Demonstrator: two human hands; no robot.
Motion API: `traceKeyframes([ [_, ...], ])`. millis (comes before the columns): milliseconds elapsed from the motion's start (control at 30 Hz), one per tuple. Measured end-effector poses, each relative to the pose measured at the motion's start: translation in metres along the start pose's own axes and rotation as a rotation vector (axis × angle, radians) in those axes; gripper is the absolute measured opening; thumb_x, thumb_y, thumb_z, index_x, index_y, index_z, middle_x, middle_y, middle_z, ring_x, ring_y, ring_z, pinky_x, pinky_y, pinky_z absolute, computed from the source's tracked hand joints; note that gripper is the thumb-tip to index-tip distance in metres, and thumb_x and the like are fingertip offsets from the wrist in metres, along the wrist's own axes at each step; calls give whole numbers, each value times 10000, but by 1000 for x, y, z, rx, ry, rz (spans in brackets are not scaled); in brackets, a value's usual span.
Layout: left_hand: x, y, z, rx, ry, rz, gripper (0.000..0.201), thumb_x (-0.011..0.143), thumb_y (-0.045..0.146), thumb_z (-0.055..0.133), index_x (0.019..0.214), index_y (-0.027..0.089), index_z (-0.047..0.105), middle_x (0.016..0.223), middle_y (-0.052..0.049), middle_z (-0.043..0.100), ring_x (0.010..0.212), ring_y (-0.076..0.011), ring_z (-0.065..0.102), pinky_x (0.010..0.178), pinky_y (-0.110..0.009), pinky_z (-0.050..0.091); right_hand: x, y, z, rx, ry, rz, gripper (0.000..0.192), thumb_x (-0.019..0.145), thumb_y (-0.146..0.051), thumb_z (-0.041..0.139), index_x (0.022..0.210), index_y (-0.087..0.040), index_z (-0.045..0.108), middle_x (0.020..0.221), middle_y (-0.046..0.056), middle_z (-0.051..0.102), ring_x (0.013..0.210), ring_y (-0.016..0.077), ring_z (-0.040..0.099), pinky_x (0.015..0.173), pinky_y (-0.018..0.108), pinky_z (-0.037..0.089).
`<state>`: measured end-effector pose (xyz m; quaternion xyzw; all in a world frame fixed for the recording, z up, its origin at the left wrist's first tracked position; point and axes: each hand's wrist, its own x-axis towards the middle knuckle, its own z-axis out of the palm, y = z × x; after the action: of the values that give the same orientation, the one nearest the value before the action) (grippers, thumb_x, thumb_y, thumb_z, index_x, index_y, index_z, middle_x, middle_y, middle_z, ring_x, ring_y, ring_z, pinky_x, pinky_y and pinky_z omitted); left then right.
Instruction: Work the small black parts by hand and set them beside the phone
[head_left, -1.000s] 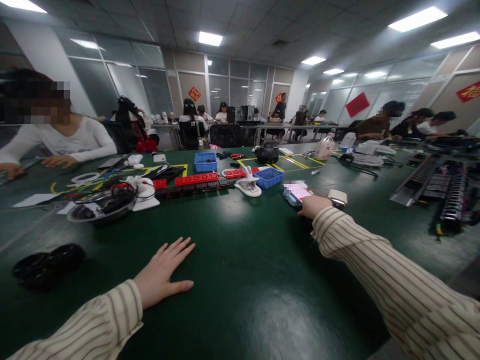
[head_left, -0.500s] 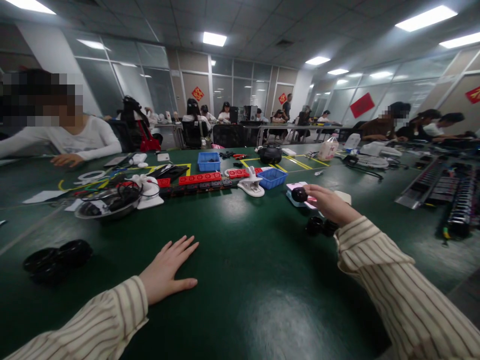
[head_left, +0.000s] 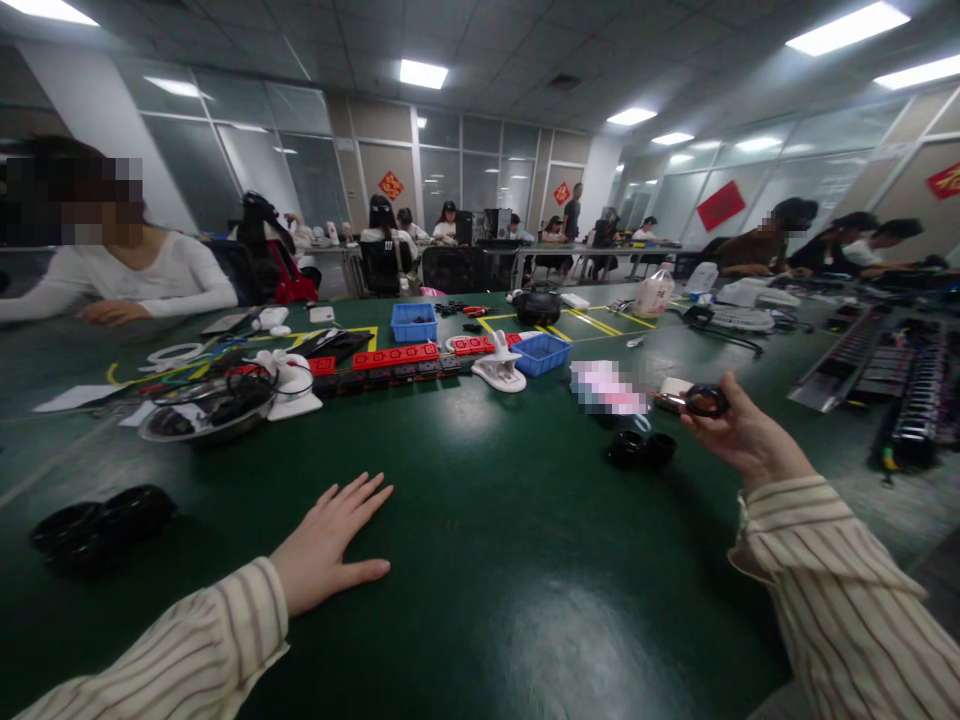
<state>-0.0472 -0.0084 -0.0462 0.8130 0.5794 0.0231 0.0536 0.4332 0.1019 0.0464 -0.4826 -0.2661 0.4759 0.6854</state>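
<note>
My left hand (head_left: 334, 545) lies flat on the green table (head_left: 465, 500), its fingers stretched and thumb apart, holding nothing. My right hand (head_left: 750, 430) is raised on the right, with thumb and fingers closed on a round black glossy cup-like piece (head_left: 706, 401) whose opening faces me. Below and left of that hand, a pair of similar black round pieces (head_left: 641, 450) rests on the table. More black round pieces (head_left: 105, 525) sit grouped at the far left. A partly blurred pink and white thing (head_left: 609, 388) lies left of my right hand, and a small pale box-shaped thing (head_left: 671, 393) is right behind the held piece.
Across the table runs a red and black strip (head_left: 397, 360), with a white clip stand (head_left: 500, 368) and blue trays (head_left: 541, 354) by it. A metal bowl (head_left: 210, 425) of cables stands left. Dark metal racks (head_left: 900, 390) lie right. A person (head_left: 172, 270) sits at left.
My right hand has moved right and turned over with the black piece, uncovering the pink thing and the black pair. My left hand stays flat in place.
</note>
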Motion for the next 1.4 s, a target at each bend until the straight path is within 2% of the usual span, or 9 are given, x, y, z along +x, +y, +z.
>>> traceKeyframes([
  [200,1,-2,3,8,-1,9,774,756,687,437,1379,273,237,1446,-24,200,1324,-276,206,1060,-526,215,6,23,-20,-45,91,-158,63,836,-143,532,781,-111,530,734,32,540,575,92,515,440,152,450],
  [300,1,-3,3,5,-1,8,780,757,689,433,1381,266,231,1448,-28,198,1325,-278,200,1058,-530,212,12,32,-24,-41,123,-225,198,702,-92,678,798,-120,506,755,19,541,623,93,537,491,145,457],
  [467,1,-4,4,-9,10,14,787,751,705,420,1379,268,236,1444,-38,212,1319,-290,215,1056,-531,212,14,33,-29,6,185,-307,121,867,-213,488,770,-146,467,716,-10,508,613,68,539,617,182,489],
  [533,0,-4,3,-15,16,17,783,750,706,420,1378,273,241,1443,-38,216,1316,-292,222,1055,-531,215,12,32,-29,-14,131,-295,152,900,-280,406,813,-169,461,742,0,528,636,103,571,656,260,506],
  [633,0,-3,2,-16,18,17,779,753,703,419,1377,270,245,1442,-39,219,1316,-293,221,1055,-531,217,12,32,-31,-96,41,-265,60,837,-227,477,825,-176,448,753,13,552,642,122,577,635,268,493],
  [800,1,-3,2,1,4,12,787,752,708,410,1377,257,251,1442,-32,219,1317,-292,221,1059,-524,217,12,33,-41,-291,47,-349,80,765,-192,506,841,-172,522,830,27,557,668,102,512,540,182,398],
  [1067,1,-4,3,10,8,20,785,756,712,400,1378,259,249,1444,-46,212,1319,-287,217,1059,-519,212,-1,41,-39,-915,-50,-513,509,531,-370,725,985,-171,611,841,35,603,722,182,517,716,306,402],
  [1200,1,-3,3,-4,22,29,778,758,707,407,1377,262,251,1440,-54,222,1315,-295,224,1058,-522,208,6,49,-47,-1224,-87,-592,528,566,-501,657,956,-149,607,859,62,609,720,206,539,679,332,419],
  [1400,0,-3,3,-17,22,25,779,756,706,411,1378,266,245,1443,-53,217,1317,-295,219,1056,-524,211,15,53,-55,-1360,-172,-682,457,661,-466,585,1004,-167,630,907,81,615,823,242,545,732,370,432],
])
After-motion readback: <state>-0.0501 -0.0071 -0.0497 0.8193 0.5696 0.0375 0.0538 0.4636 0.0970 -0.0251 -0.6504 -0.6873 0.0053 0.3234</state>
